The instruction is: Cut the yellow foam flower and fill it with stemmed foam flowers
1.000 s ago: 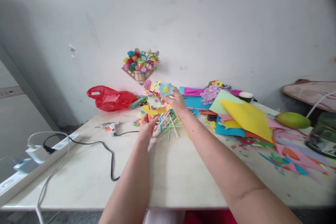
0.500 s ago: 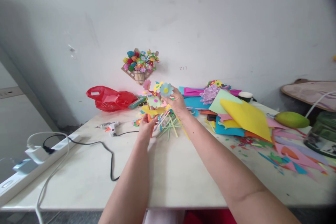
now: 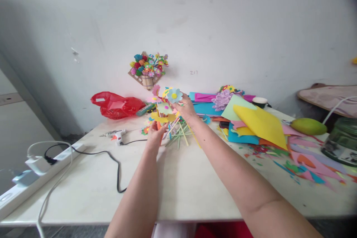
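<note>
A bunch of paper flowers (image 3: 165,108) in pale green, yellow and pink stands upright over the middle of the table. My left hand (image 3: 155,134) is closed round its lower part, below a yellow flower. Behind the blossoms, at their right side, my right hand (image 3: 186,107) has its fingers bent at a light blue flower (image 3: 174,95); its fingertips are partly hidden by the petals. Thin green and yellow paper stems (image 3: 180,134) lie crossed on the table (image 3: 192,182) beneath the hands.
At the left are a red plastic bag (image 3: 117,105), a glue gun (image 3: 119,137) and a power strip (image 3: 67,152) with cables. Coloured sheets (image 3: 259,121), paper scraps, a green mango (image 3: 309,126) and a glass jar (image 3: 341,141) lie at the right. A flower basket (image 3: 147,81) hangs on the wall.
The light blue flower and my right hand have shifted slightly left. My left hand has stayed almost in place round the bunch.
</note>
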Tool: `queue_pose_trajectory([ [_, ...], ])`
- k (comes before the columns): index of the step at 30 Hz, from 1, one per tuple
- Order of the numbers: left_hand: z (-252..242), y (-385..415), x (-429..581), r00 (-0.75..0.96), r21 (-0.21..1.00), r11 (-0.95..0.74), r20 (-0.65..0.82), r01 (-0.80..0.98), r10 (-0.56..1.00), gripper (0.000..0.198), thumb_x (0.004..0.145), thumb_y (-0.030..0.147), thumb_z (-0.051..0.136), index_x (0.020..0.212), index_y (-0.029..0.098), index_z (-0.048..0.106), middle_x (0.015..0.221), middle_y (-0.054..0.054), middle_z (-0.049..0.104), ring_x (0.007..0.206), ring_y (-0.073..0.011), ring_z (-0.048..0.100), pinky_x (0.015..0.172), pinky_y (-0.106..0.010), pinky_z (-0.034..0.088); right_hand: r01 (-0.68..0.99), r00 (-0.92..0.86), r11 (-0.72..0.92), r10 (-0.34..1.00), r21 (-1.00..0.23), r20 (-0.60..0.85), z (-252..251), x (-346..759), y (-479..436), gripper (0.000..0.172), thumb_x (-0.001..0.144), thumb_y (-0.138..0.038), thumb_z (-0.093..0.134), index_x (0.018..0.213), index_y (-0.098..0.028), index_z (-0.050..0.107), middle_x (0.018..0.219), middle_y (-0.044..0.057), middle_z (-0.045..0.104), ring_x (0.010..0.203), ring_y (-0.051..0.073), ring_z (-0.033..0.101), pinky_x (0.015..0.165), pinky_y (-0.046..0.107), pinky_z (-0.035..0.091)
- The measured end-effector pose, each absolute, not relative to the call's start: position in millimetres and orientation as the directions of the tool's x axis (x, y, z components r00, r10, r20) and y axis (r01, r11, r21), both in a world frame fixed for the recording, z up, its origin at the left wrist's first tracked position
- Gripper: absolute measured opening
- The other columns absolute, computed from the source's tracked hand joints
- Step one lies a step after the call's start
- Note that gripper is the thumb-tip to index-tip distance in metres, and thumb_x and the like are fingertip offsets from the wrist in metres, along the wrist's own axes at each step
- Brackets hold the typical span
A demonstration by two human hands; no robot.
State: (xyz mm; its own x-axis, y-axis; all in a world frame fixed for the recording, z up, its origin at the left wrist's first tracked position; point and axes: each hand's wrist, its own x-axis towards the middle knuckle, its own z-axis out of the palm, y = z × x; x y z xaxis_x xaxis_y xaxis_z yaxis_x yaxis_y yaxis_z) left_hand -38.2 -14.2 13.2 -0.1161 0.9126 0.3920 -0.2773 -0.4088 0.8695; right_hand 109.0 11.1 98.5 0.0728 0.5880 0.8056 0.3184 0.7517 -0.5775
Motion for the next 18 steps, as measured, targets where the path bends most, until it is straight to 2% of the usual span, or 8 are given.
queue_pose_trajectory([
  [6, 16.0, -17.3, -39.8, -0.097, 0.869, -0.388, 0.377, -0.306, 0.921, 0.040, 0.058, 0.040, 0.078, 0.086, 0.017, 0.060, 0.079, -0.002, 0.066, 0.055, -0.0101, 0.055, 0.056, -0.024, 0.042, 0.275, 0.062, 0.766, 0.589, -0.582, 0.805, 93.4, 110.7, 2.2, 0.018, 0.070, -0.022, 0.065, 0.087, -0.022, 0.068, 0.132, 0.006, 0.052, 0.124, 0.023, 0.046, 0.105, 0.041, 0.035],
  [10, 13.6, -15.2, -40.7, -0.065, 0.837, -0.359, 0.366, -0.413, 0.928, 0.040, 0.058, 0.043, 0.077, 0.082, 0.016, 0.060, 0.075, -0.003, 0.064, 0.063, -0.0136, 0.059, 0.052, -0.024, 0.040, 0.291, 0.042, 0.758, 0.599, -0.583, 0.800, 88.3, 112.0, -2.4, 0.029, 0.069, -0.013, 0.057, 0.096, -0.021, 0.066, 0.134, 0.007, 0.050, 0.125, 0.022, 0.046, 0.103, 0.039, 0.038],
  [13, 11.8, -14.2, -41.1, -0.037, 0.815, -0.338, 0.364, -0.470, 0.931, 0.040, 0.055, 0.043, 0.078, 0.079, 0.017, 0.059, 0.072, -0.002, 0.062, 0.067, -0.0153, 0.060, 0.050, -0.023, 0.039, 0.419, 0.017, 0.771, 0.522, -0.480, 0.853, 86.4, 110.6, -2.8, 0.032, 0.069, -0.015, 0.060, 0.099, -0.021, 0.065, 0.131, 0.009, 0.052, 0.124, 0.023, 0.046, 0.104, 0.040, 0.036],
  [18, 12.1, -16.7, -40.5, 0.019, 0.837, -0.280, 0.327, -0.470, 0.945, 0.046, 0.054, 0.049, 0.077, 0.079, 0.015, 0.058, 0.069, -0.005, 0.062, 0.059, -0.0134, 0.057, 0.047, -0.022, 0.037, 0.667, -0.076, 0.702, 0.399, -0.251, 0.914, 88.0, 106.9, -8.0, 0.033, 0.071, -0.025, 0.066, 0.104, -0.022, 0.065, 0.132, 0.010, 0.052, 0.122, 0.026, 0.045, 0.102, 0.041, 0.032],
])
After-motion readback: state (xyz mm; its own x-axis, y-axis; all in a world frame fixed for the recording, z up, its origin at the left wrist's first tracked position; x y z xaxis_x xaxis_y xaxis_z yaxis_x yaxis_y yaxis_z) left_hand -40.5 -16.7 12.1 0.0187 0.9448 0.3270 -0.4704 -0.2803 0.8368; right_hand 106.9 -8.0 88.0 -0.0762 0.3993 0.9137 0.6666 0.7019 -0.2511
